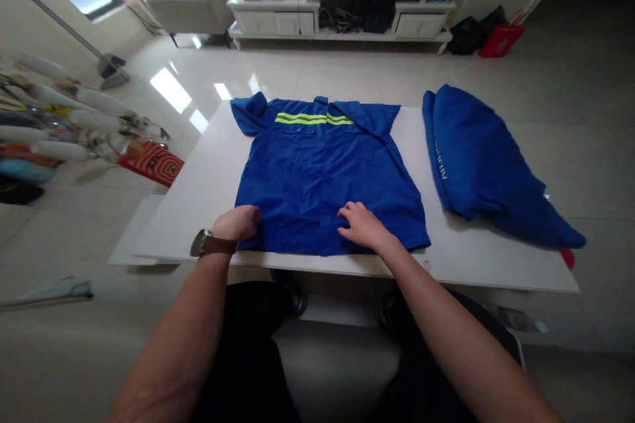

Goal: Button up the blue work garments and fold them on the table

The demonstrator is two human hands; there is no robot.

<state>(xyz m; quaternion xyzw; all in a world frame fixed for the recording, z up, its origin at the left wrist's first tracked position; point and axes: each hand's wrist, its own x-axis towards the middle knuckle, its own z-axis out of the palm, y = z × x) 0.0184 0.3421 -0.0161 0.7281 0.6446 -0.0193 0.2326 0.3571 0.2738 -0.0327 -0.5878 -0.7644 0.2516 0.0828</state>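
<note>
A cabinet point(295, 23) holds dark clutter point(370, 14); at the shirt point(297, 178), my right hand point(364, 225) parts its fingers; my left hand point(239, 223) curls, grip unclear to me.

Blue shirt point(317, 172) laid on white table point(186, 195), left grip point(241, 221), right grip point(364, 223) near hem

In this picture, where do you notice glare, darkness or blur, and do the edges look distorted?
Head view: bright glare patches on the glossy floor; head view: upper-right corner very dark; head view: clutter at the left edge smeared and stretched; head view: blue shirt clearer, its yellow-green stripes distinct.
</note>
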